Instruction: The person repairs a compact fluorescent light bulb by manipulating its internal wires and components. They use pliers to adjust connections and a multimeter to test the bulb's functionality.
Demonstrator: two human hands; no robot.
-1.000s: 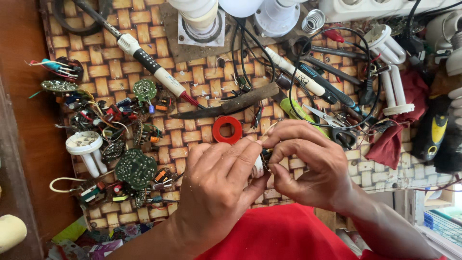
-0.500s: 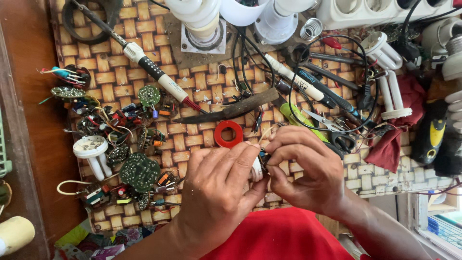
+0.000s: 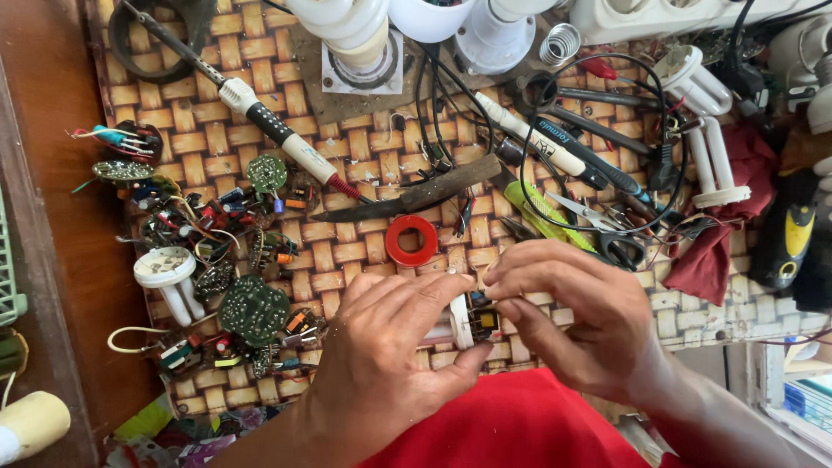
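Lamp base [image 3: 457, 322], white plastic with small circuit board at its end, sits pinched between your hands low centre over woven tabletop [image 3: 347, 260]. Your left hand [image 3: 381, 364] holds grip closed round its body; your right hand [image 3: 581, 316] nips board end with fingertips. Red tape ring [image 3: 411, 240] lies flat just beyond. Since earlier frame, your hands have barely shifted; grasp unchanged.
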